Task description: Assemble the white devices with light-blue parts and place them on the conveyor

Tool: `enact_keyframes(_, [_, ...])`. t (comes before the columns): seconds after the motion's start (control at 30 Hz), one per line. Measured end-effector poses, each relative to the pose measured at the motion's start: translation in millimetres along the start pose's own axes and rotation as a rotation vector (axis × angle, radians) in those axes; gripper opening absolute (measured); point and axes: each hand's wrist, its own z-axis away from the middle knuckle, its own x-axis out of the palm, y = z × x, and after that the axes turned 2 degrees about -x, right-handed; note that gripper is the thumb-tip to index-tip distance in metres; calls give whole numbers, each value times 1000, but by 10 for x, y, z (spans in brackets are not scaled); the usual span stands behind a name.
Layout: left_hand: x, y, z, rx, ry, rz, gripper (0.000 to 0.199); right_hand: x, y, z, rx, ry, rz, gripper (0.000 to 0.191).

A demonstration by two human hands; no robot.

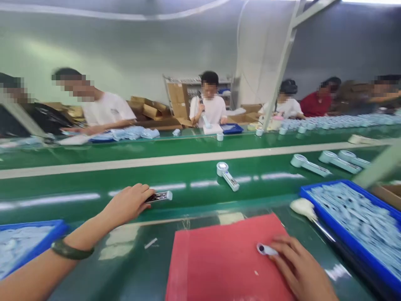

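My left hand (131, 202) is closed on a light blue device (160, 196) with a dark front panel, held over the green conveyor belt (188, 196); my fingers cover its left end. My right hand (296, 259) pinches a small light blue part (267, 249) with a dark round spot, above the red mat (225, 255). On the belt ahead, a light blue handheld device (228, 176) with a round head and a handle lies between my hands.
Blue trays of light blue parts stand at right (360, 225) and left (59, 228). A white-headed tool (303, 208) lies beside the right tray. More devices (310, 164) lie on the belt. Several people sit across it. A slanted pale post (283, 62) rises at right.
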Motion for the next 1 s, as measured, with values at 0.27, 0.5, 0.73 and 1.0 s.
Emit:
enact_keyframes(0.27, [-199,1932,164,622,283,161,27,-187,-432,-194,222,-68,-213,19])
enact_keyframes(0.5, [-14,1792,56,596,221,443,42,-32,-920,-526,87,-186,-207,11])
enact_keyframes(0.73, [11,1819,124,633,262,752,24,276,-1225,-714,-77,-347,60,19])
enact_keyframes(1.0, [-6,1864,130,599,270,847,16,270,-1102,-709,93,-285,-268,10])
